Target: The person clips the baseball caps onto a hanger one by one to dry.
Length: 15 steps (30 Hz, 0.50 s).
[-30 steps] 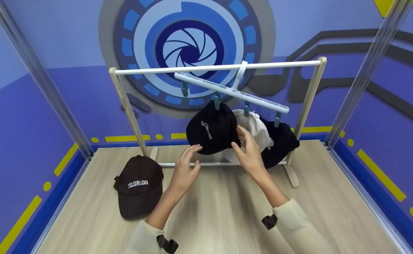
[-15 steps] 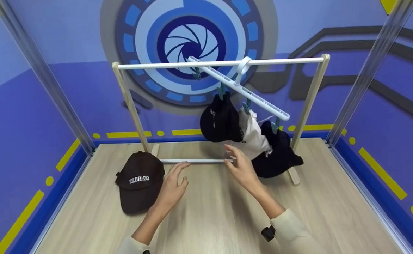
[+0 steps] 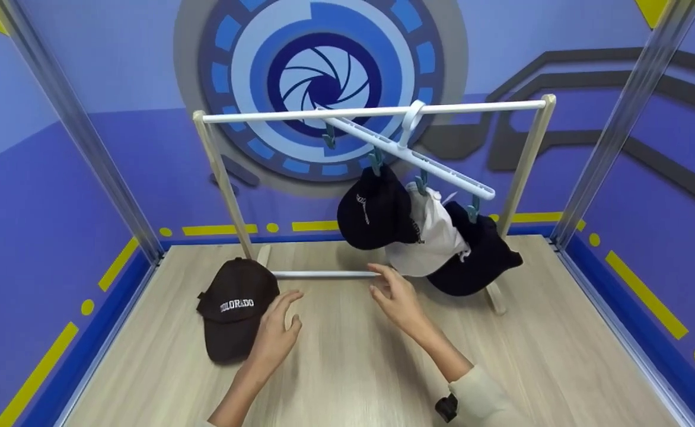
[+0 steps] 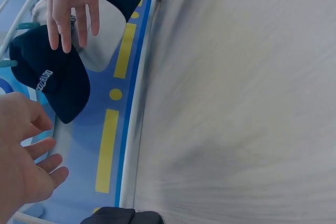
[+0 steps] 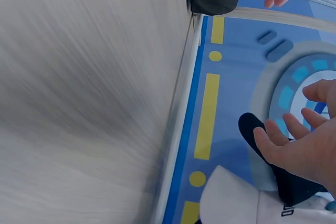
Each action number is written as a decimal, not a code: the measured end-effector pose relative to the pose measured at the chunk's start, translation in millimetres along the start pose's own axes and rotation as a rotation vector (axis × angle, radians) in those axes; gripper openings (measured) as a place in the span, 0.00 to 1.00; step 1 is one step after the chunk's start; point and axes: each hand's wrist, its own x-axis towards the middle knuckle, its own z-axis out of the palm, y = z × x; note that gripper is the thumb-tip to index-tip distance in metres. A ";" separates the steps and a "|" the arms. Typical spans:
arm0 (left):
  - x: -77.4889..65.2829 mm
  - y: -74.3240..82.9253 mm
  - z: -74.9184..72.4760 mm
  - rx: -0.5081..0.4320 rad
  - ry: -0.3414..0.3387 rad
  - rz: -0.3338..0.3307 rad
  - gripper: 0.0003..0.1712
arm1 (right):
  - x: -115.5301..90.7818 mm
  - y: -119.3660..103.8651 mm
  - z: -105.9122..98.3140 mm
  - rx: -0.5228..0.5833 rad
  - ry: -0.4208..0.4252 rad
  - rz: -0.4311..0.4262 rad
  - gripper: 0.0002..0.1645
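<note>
Three caps hang by green clips from a white hanger (image 3: 407,153): a black cap (image 3: 377,210) with white lettering, a white cap (image 3: 427,237) and another black cap (image 3: 478,255) at the right. A dark brown cap (image 3: 235,311) marked COLORADO lies on the table to the left. My left hand (image 3: 276,329), fingers relaxed and holding nothing, is right beside the brown cap and overlaps its edge in the head view. Below the hanging caps, my right hand (image 3: 401,299) is held with loosely bent fingers and nothing in them.
The hanger hooks over the top rail (image 3: 300,114) of a wooden rack, tilted down to the right. One clip (image 3: 329,136) at its left end holds no cap. A lower bar (image 3: 324,274) crosses near the table (image 3: 347,367). Blue panels enclose the sides and back.
Both hands have let go of the left hanging black cap and drawn back, the left one down toward the brown cap. The hanger has swung round, and the caps have moved right.
</note>
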 end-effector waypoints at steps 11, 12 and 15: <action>-11.8 -7.6 -1.4 0.005 -0.026 -0.033 0.24 | -5.3 -1.3 4.2 0.047 -0.044 0.034 0.25; -12.8 -8.2 -1.3 0.008 -0.024 -0.036 0.24 | -5.3 -1.7 5.1 0.051 -0.047 0.037 0.24; -14.3 -10.0 -0.8 0.010 -0.017 -0.045 0.24 | -5.0 -2.0 8.4 0.060 -0.052 0.035 0.24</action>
